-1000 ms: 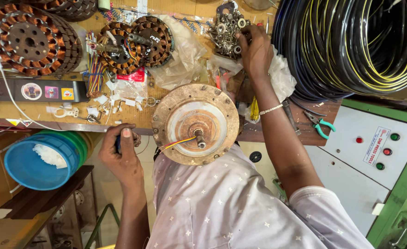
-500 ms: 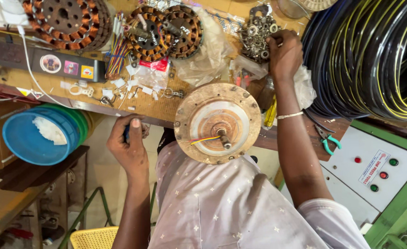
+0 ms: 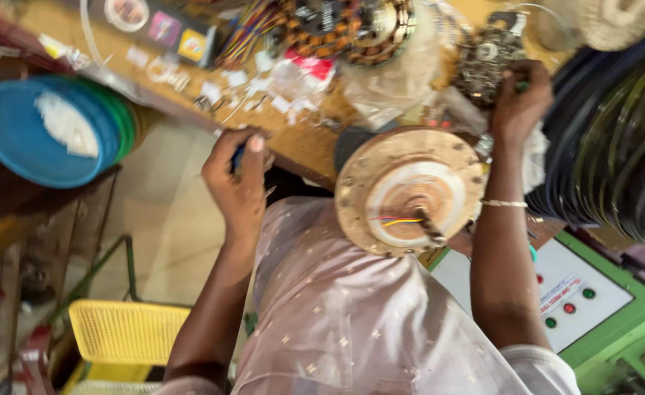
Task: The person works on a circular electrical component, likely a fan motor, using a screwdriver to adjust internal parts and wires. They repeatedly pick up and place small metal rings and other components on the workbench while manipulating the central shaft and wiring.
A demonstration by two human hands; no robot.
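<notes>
Left hand (image 3: 238, 186): arm raised from near left, fingers curled in a closed grip, thumb up. Right hand (image 3: 520, 102): arm extended to far right, bracelet at wrist, fingers bent downward, fingertips hidden.

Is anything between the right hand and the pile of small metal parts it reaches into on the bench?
Nothing visible stands between them. The right hand already has its fingertips at the pile of small metal parts. The round motor cover lies nearer the body, below the wrist, off that path. The left hand grips a dark tool handle apart from it.
</notes>
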